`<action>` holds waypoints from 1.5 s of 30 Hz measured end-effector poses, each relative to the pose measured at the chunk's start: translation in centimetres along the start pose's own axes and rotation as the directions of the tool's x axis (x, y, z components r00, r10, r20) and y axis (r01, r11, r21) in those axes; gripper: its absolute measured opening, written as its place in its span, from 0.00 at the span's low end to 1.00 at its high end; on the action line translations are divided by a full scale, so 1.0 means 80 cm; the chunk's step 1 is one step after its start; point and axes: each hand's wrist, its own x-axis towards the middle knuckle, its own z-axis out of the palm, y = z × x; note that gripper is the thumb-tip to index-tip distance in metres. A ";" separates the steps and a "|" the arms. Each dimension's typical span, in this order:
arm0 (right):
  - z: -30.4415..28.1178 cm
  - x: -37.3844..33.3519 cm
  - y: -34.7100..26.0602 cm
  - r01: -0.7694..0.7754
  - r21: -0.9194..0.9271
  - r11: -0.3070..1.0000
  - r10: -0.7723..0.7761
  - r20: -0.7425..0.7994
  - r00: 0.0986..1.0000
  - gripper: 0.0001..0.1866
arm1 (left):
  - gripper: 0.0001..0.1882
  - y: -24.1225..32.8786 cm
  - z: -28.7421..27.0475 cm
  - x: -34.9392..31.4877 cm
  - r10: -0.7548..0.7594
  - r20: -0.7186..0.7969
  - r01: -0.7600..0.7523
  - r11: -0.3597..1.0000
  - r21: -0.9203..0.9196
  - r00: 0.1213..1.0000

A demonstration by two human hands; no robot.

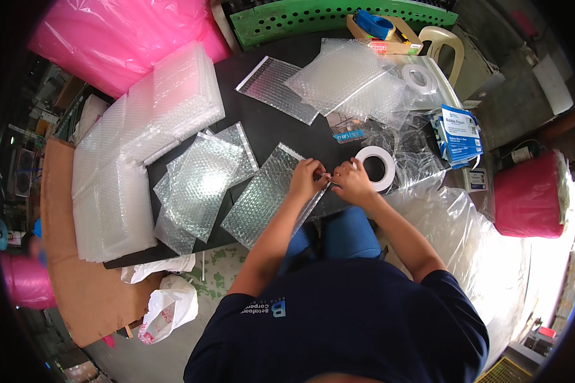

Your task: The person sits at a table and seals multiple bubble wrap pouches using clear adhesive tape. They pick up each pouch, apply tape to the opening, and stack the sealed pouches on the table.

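Black desk point(271, 135) carries stacked bubble sheets point(112, 182) at L, w/ loose pouches point(201, 185) mid-desk. One bubble pouch point(262, 199) lies at the near edge, its R corner by the L hand point(308, 177); R hand point(353, 182) meets it there, beside a white tape roll point(388, 166). Both hands' fingers bend in close, but can't tell if they're clamped on anything, detail's too small.

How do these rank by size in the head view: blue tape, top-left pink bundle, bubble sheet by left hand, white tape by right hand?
Pink bundle
Bubble sheet
White tape
Blue tape
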 end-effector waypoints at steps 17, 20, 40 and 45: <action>0.070 -0.012 -0.002 0.046 -0.058 0.997 -0.062 -0.305 0.951 0.06 | 0.13 -0.008 -0.002 0.010 -0.010 0.117 0.008 1.000 0.017 0.993; 0.064 0.003 0.004 -0.113 0.178 0.977 0.152 -0.226 0.962 0.05 | 0.13 -0.007 -0.003 0.009 -0.005 0.104 0.000 0.998 0.057 0.995; -0.038 0.123 0.022 -0.223 -0.010 0.975 0.197 -0.432 0.880 0.16 | 0.42 0.223 -0.261 -0.095 -0.038 -0.278 0.176 0.854 0.490 0.960; -0.035 0.178 0.064 -0.258 -0.355 0.899 0.145 -0.313 0.939 0.16 | 0.30 0.076 -0.263 -0.060 -0.203 -0.325 0.369 0.697 0.615 0.924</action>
